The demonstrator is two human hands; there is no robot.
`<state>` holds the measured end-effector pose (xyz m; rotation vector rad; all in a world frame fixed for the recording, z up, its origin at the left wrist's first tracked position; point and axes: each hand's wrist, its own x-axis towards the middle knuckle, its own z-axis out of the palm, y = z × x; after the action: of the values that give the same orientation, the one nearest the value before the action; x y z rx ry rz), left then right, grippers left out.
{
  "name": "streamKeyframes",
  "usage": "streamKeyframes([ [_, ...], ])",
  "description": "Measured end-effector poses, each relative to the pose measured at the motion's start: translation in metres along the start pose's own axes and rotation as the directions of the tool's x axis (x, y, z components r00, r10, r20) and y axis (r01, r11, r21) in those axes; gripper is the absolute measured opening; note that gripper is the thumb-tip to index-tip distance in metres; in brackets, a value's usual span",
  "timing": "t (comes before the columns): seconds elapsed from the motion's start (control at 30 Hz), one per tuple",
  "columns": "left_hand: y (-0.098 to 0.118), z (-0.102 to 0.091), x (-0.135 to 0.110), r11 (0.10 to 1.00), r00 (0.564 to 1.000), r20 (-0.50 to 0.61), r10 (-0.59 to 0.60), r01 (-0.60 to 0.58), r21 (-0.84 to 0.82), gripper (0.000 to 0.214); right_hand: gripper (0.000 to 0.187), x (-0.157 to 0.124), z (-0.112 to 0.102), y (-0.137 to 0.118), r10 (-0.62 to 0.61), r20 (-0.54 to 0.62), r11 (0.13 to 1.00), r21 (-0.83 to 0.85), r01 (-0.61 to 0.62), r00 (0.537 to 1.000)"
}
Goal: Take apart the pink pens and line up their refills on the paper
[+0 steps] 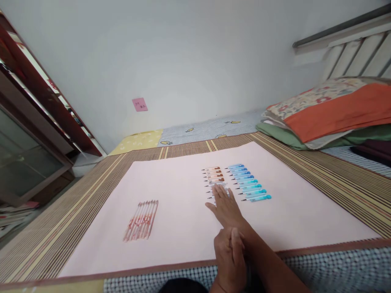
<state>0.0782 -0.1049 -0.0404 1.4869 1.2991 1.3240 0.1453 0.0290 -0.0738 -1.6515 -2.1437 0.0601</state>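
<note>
My right hand (pixel 225 203) lies palm down with its fingers stretched out, over the near end of a column of pens (pixel 214 174) with brown and pale ends. It partly covers the nearest of them. Just to its right, a second column of pens (pixel 249 179) shades from blue to turquoise. My left hand (pixel 227 254) is curled closed against the right forearm near the wrist; whatever its fingers hold, if anything, is hidden. Off to the left, several white pencils with a red pattern (pixel 142 221) lie side by side. All rest on a large pale pink sheet (pixel 180 195).
Beneath the sheet is a striped mat (pixel 94 195) on a bed with checked bedding (pixel 195 132). Folded cushions (pixel 330 110) are stacked at the back right, below a radiator (pixel 360 55). A pink note (pixel 139 104) sticks to the wall. Dark red door frame (pixel 55 89) at left.
</note>
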Motion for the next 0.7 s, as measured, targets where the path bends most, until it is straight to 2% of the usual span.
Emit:
streamKeyframes([
  [0.27,0.001,0.002,-0.001,0.998,0.998,-0.001,0.063,-0.063,-0.022,0.054,0.079,0.000,-0.008,-0.006,0.047,0.115,0.998,-0.035,-0.043,0.992],
  [0.5,-0.002,0.005,-0.003,0.994,0.994,-0.013,0.106,-0.106,0.002,0.051,0.076,0.000,-0.010,-0.009,0.068,0.135,0.998,-0.021,-0.065,0.989],
  [0.6,-0.002,0.005,-0.004,0.994,0.994,-0.015,0.112,-0.112,-0.007,0.051,0.074,0.001,-0.011,-0.011,0.080,0.116,0.997,-0.021,-0.078,0.990],
  [0.7,0.000,0.005,-0.004,0.991,0.991,-0.023,0.131,-0.131,-0.006,0.052,0.071,0.000,-0.013,-0.008,0.072,0.018,0.997,-0.014,-0.072,0.997],
])
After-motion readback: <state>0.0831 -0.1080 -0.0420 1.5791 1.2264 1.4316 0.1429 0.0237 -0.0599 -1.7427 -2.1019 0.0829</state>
